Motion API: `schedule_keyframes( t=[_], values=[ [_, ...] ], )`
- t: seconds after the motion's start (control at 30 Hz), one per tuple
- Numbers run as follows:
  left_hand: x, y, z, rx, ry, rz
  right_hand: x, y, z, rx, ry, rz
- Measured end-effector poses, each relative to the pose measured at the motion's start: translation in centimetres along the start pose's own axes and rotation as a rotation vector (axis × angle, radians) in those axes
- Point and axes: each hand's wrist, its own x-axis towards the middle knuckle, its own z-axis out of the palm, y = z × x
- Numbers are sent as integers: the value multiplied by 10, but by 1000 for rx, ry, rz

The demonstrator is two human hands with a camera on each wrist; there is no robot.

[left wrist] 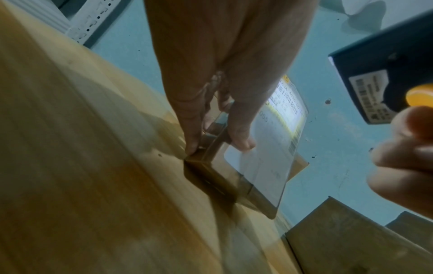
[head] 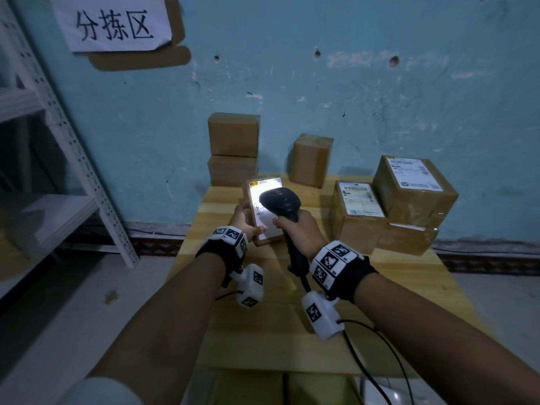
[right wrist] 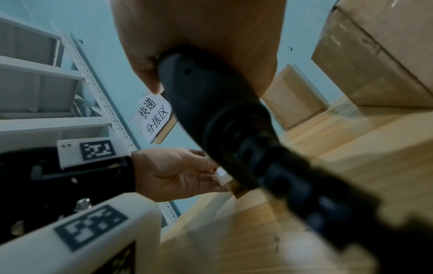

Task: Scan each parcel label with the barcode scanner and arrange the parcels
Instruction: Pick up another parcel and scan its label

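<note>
Gripping scanner point(head: 280, 201) in right hand point(head: 301, 229) — lighting label point(head: 264, 200); tilting parcel point(head: 263, 241) on surface point(head: 263, 331) with left hand point(head: 244, 219), fingers clamped on its edge.

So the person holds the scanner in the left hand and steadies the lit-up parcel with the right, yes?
Not quite: the hands are swapped. The head view shows the right hand gripping the scanner, while the left hand steadies the lit-up parcel.

Dim sorting corner with a scuffed blue wall point(head: 336, 92).
A paper sign point(head: 112, 21) hangs upper left; white perforated metal shelving point(head: 73, 159) stands left of the wooden bench point(head: 409, 282); the floor point(head: 73, 331) is pale.
</note>
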Motion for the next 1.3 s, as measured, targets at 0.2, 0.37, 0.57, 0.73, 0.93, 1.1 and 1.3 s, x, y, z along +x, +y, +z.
schedule_keyframes(
  t=[0.2, 0.37, 0.57, 0.73, 0.93, 1.1, 1.3],
  values=[
    [1, 0, 2, 14, 16, -5, 0, 0, 2, 29, 31, -10],
    [0, -2, 1, 12, 6, 21, -3, -2, 1, 5, 31, -35],
    [-1, -1, 0, 1, -3, 11, -4, -5, 3, -38, -1, -7],
    [-1, -1, 0, -11, -8, 8, -4, -4, 5, -56, 9, 8],
    [-2, 1, -1, 16, -18, 13, -2, -3, 2, -74, 9, 40],
    [-3, 1, -3, 14, -25, 1, -3, 2, 2, -40, 16, 45],
    [0, 0, -3, 62, -28, -22, -5, 2, 2, -51, 3, -7]
  ],
)
